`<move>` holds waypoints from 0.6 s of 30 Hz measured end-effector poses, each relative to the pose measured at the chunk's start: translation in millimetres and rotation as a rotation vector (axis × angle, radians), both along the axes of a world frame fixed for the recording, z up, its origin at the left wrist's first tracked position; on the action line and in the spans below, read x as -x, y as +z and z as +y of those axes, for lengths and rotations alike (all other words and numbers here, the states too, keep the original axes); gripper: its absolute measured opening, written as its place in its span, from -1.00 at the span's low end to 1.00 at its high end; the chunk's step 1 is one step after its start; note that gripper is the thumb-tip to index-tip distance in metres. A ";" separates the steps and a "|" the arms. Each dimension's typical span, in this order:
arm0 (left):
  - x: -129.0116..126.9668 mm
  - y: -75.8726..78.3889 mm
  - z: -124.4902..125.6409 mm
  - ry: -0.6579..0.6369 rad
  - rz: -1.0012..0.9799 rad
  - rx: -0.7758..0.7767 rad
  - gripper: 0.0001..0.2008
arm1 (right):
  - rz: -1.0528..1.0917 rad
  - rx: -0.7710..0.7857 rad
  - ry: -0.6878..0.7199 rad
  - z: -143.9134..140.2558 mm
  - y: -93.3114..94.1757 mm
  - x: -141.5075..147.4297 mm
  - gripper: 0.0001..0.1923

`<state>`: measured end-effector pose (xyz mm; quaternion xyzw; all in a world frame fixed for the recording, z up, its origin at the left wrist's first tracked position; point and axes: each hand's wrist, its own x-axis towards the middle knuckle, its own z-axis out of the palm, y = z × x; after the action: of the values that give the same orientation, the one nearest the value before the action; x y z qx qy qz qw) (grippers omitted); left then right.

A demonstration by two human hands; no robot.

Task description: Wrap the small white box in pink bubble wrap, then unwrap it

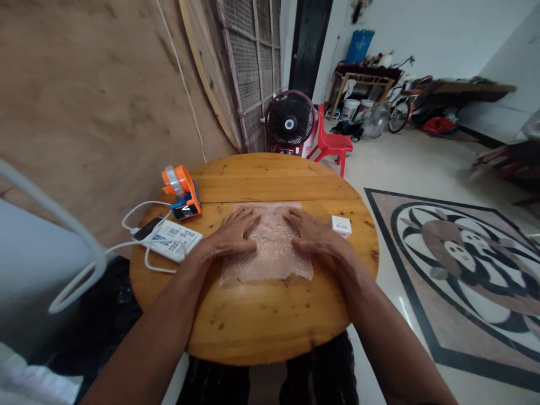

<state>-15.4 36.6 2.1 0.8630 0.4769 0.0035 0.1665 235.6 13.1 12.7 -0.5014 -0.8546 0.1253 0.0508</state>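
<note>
A sheet of clear bubble wrap lies flat on the round wooden table. My left hand rests palm down on its left side, fingers spread. On the sheet's right side my right hand presses flat the same way. Neither hand grips anything. A small white box with a barcode label sits just right of my right hand.
An orange and blue tape dispenser stands at the table's left. Beside it lie a white power bank, a phone and white cables. A black fan and a red chair stand behind the table.
</note>
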 end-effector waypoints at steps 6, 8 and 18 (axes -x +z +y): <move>0.1 -7.5 1.3 0.004 -0.053 -0.052 -0.13 | 0.001 0.025 -0.005 -1.9 4.4 -0.7 -0.27; -0.2 -9.0 1.0 0.007 -0.052 -0.056 -0.13 | -0.007 0.015 0.004 -1.6 3.4 -0.7 -0.29; -6.6 -7.5 -7.4 -0.035 -0.190 -0.241 -0.26 | -0.045 -0.046 0.020 0.8 1.6 -1.0 -0.43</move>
<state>-8.9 29.2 -5.5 0.8807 0.4401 0.1396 0.1061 236.5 13.9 14.4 -0.4943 -0.8631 0.0948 0.0418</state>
